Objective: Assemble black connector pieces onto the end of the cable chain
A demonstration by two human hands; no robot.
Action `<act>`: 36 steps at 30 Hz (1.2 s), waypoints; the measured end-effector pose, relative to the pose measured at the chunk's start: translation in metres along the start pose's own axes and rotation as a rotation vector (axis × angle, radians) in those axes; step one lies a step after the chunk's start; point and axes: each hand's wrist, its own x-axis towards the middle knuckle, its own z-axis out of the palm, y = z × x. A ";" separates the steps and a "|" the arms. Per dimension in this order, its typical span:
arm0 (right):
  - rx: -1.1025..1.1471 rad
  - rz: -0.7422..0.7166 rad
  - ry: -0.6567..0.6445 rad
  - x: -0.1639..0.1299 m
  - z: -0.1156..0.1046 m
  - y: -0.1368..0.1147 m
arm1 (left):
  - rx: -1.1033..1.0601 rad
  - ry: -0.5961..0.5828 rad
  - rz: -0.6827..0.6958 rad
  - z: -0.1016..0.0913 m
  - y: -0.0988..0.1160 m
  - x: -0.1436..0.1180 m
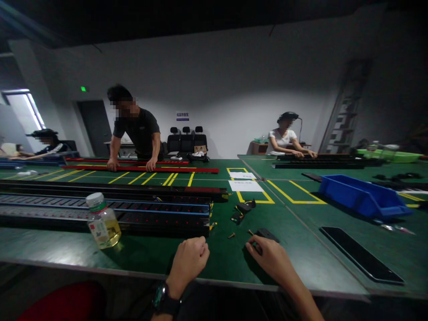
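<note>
From my seat, the thing that matters is a small black plate lying flat on the green table, right at the tips of my right hand. It sits at about twelve o'clock from that hand, touching or all but touching the fingertips — I cannot tell which, since the knuckles cover its near edge. Its long axis runs from ten o'clock to four o'clock, slanting away to the left. The right hand is curled palm down with thumb and forefinger pinched together at about ten o'clock; something small may be held there, but it is too tiny to make out.

My left hand is clenched into a loose fist, resting on the table near the front edge, with a dark watch on the wrist. I cannot see anything inside it. From this hand the plate lies at roughly two o'clock, well apart — so the right hand is plainly the nearer one.

Two brass screws lie loose between the hands and the work beyond: one at one o'clock from the left fist, the other just left of the plate. Further out at twelve o'clock, the end of a long black rail stretches off to nine o'clock, with a small bottle of yellow liquid standing before it.
</note>
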 end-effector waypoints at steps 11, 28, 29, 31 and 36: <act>0.028 0.025 -0.018 0.000 -0.004 -0.003 | -0.004 0.016 0.012 0.002 -0.002 0.000; 0.178 0.103 0.089 -0.006 -0.011 0.006 | 0.003 0.004 0.000 0.000 0.000 0.001; 0.172 0.102 0.084 -0.006 -0.010 0.006 | 0.005 -0.003 -0.006 -0.001 0.001 0.001; 0.164 0.105 0.083 -0.006 -0.010 0.006 | 0.006 -0.021 -0.021 -0.003 0.002 0.001; 0.199 0.093 0.134 -0.007 -0.013 0.005 | -0.001 -0.031 -0.027 -0.004 0.002 0.001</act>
